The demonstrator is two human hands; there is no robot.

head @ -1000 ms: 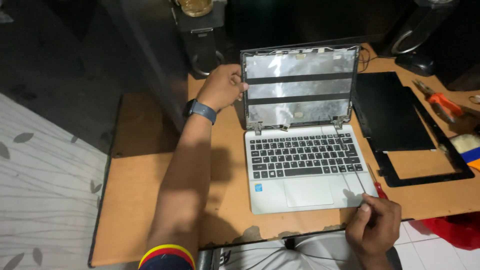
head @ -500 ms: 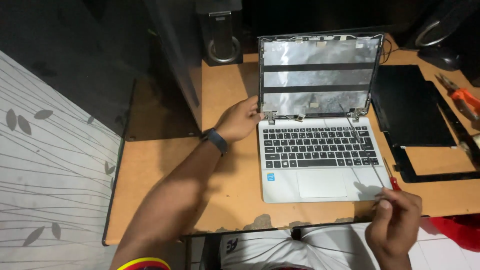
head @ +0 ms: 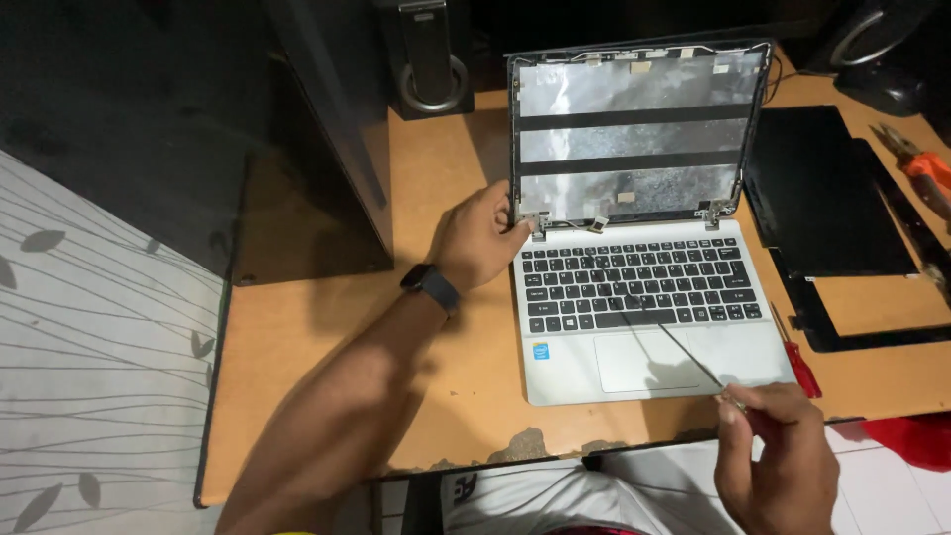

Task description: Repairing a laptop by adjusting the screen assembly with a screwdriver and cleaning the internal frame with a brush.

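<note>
a laptop (head: 634,297) sits open at the centre right of the frame on a wooden desk (head: 466,386), its lid stripped of the screen so bare silver backing with two dark tape strips shows. the left hand (head: 480,238) rests at the lid's lower left corner, fingers curled against the left hinge (head: 535,223) and touching it; a dark watch (head: 431,287) is on that wrist. the right hand (head: 778,456), at the lower right of the frame, has its fingers closed around a thin screwdriver (head: 664,332), whose shaft runs up and left over the touchpad and keyboard. just right of the laptop lie a small red screwdriver (head: 797,362), a black screen panel (head: 827,193) and a black bezel (head: 872,332). orange-handled pliers (head: 916,168) lie at the right edge. a speaker (head: 431,59) stands at the top centre.
</note>
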